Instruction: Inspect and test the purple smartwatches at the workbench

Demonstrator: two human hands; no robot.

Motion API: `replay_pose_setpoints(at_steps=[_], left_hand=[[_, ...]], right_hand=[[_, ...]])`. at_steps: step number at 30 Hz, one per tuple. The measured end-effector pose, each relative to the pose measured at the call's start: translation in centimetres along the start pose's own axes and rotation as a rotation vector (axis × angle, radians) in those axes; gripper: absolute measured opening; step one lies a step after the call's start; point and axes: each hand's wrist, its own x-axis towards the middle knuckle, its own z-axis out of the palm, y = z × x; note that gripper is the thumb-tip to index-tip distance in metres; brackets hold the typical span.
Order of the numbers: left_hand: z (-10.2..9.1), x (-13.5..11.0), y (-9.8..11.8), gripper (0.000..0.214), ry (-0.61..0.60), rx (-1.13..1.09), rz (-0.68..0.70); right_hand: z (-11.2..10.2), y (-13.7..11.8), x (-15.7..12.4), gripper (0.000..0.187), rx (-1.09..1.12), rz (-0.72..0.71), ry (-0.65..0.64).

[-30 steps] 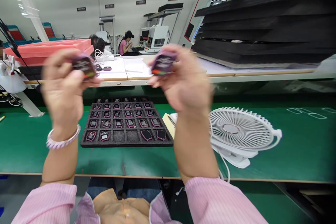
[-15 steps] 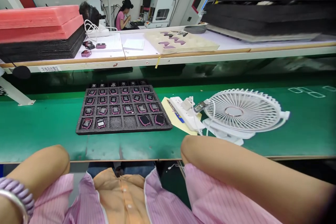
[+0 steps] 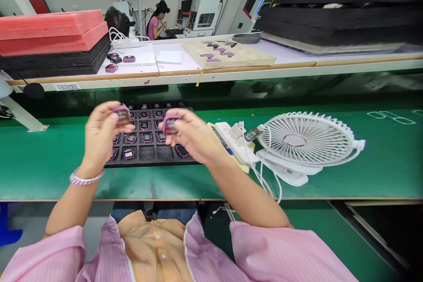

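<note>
My left hand (image 3: 101, 134) pinches a square pink-framed smartwatch (image 3: 123, 116) between fingertips and thumb. My right hand (image 3: 191, 134) holds a matching pink-framed smartwatch (image 3: 171, 125) the same way, a short gap away from the other one. Both hands hover above a black foam tray (image 3: 152, 163) on the green bench mat (image 3: 49, 158). Its cells hold rows of similar watches, and my hands hide part of them. A bead bracelet (image 3: 86, 178) circles my left wrist.
To the right stand a white power strip (image 3: 235, 143) on yellow paper and a white clip fan (image 3: 304, 139). The raised shelf behind holds more watches (image 3: 111, 68), a beige cut-out foam board (image 3: 228, 50) and foam stacks (image 3: 49, 31). A co-worker (image 3: 155, 26) sits far back.
Both hands have risen back into view above the tray, each with a watch. Half a second ago only my forearms showed low in the frame. The camera has stayed nearly still since then.
</note>
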Motion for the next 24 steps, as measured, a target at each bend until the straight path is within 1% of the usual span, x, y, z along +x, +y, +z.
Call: replay_pose_setpoints(at_steps=[1, 2, 3, 4, 6, 8, 11, 13, 14, 16, 17, 18, 20, 22, 24], left_hand=[[0.8, -0.3, -0.9, 0.035, -0.009, -0.04, -0.09], [1.6, -0.6, -1.8, 0.038, -0.031, -0.078, -0.197], [2.3, -1.1, -2.8, 0.042, -0.07, -0.113, -0.315], [3.0, -1.6, -3.8, 0.044, -0.106, -0.128, -0.397], [3.9, -2.6, -5.6, 0.049, -0.173, -0.151, -0.492], [4.2, -3.5, -6.8, 0.056, -0.228, -0.181, -0.543], [4.1, -4.3, -8.0, 0.067, -0.286, -0.198, -0.577], [3.8, -4.4, -8.5, 0.066, -0.324, -0.143, -0.55], [3.7, -4.3, -8.7, 0.064, -0.35, -0.074, -0.517], [3.4, -4.3, -8.9, 0.058, -0.406, 0.156, -0.41], [3.2, -4.3, -9.0, 0.055, -0.434, 0.293, -0.346], [3.1, -4.3, -9.0, 0.052, -0.46, 0.422, -0.286], [3.0, -4.5, -8.9, 0.049, -0.509, 0.618, -0.193], [3.1, -4.8, -8.8, 0.049, -0.534, 0.747, -0.136], [3.1, -5.0, -8.7, 0.056, -0.534, 0.841, -0.096]], right_hand=[[-0.4, 1.9, 0.4, 0.053, -0.014, 0.121, -0.042], [-0.9, 3.7, 0.7, 0.055, -0.025, 0.204, -0.054], [-1.5, 5.5, 0.8, 0.056, -0.033, 0.251, -0.035], [-1.9, 7.1, 0.7, 0.056, -0.05, 0.277, -0.003], [-2.7, 9.3, 0.0, 0.053, -0.052, 0.315, 0.008], [-3.2, 10.4, -0.8, 0.052, -0.013, 0.339, -0.009], [-3.6, 10.5, -1.5, 0.059, 0.048, 0.353, -0.042], [-4.0, 10.3, -1.6, 0.068, 0.047, 0.344, -0.073], [-4.2, 10.3, -1.6, 0.072, 0.036, 0.336, -0.093], [-4.7, 10.3, -1.5, 0.074, -0.025, 0.313, -0.135], [-5.0, 10.3, -1.4, 0.071, -0.101, 0.291, -0.149], [-5.4, 10.3, -1.4, 0.065, -0.218, 0.252, -0.154], [-6.0, 10.3, -1.2, 0.054, -0.536, 0.129, -0.153], [-6.5, 10.3, -1.0, 0.047, -0.836, 0.009, -0.162], [-6.8, 10.4, -0.8, 0.044, -1.014, -0.025, -0.198]])
